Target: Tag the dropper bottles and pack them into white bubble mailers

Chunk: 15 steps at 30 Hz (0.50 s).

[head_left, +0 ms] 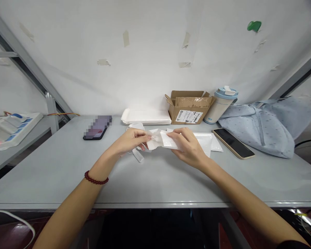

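Note:
Over the middle of the table, my two hands hold a white bubble-mailer-like envelope between them. My left hand, with a dark red beaded bracelet on the wrist, pinches crumpled, partly see-through white material at its left end. My right hand grips the flat part, with thumb and fingers closed on it. White scraps lie under and behind my left hand. Another flat white packet lies on the table beneath and beyond my right hand, partly hidden by it.
Against the wall are a stack of white envelopes, an open cardboard box and a blue-lidded tumbler. A pale blue patterned bag and a phone lie right; another phone is left. A power strip sits on the far-left surface.

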Each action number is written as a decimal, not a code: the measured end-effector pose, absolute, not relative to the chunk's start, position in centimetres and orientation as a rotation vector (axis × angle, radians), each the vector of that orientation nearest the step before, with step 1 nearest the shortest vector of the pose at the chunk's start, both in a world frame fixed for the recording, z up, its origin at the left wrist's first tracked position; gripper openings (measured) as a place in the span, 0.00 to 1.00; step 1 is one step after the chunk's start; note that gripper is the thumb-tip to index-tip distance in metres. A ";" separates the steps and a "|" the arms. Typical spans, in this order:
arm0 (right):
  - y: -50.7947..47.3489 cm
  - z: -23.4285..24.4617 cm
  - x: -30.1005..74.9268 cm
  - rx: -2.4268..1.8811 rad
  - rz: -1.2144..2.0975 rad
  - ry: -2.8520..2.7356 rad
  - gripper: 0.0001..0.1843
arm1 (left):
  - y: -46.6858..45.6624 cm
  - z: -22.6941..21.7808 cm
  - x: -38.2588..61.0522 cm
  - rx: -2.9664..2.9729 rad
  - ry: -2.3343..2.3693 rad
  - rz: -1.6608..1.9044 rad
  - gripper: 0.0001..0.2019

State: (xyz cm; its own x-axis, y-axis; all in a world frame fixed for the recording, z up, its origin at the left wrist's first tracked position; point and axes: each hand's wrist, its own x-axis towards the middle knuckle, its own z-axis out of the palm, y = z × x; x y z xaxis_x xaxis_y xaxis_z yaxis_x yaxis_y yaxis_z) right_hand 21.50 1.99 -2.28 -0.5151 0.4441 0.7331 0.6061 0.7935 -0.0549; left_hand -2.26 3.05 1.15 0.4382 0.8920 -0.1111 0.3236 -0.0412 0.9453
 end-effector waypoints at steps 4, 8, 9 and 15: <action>1.5 -2.5 21.0 -0.702 -0.260 -2.249 0.21 | 2.6 0.5 -1.3 1.579 1.151 0.647 0.13; 1.0 -2.8 20.4 -0.664 -0.282 -2.295 0.22 | 2.3 0.0 -0.7 1.592 1.248 0.658 0.10; 0.9 -2.9 20.3 -0.658 -0.283 -2.307 0.22 | 2.3 -0.2 -0.6 1.608 1.249 0.659 0.10; 0.5 -2.8 20.0 -0.660 -0.387 -2.376 0.27 | 2.2 -0.8 0.2 1.698 1.261 0.681 0.15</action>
State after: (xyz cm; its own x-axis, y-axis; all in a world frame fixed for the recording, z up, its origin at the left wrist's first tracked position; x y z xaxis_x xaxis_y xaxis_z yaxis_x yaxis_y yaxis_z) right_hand 19.98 0.47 -2.82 -0.6729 0.3592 0.6467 0.5459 0.8311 0.1064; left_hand 0.17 2.24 -0.85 0.3319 0.9403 -0.0753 0.4532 -0.0889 0.8869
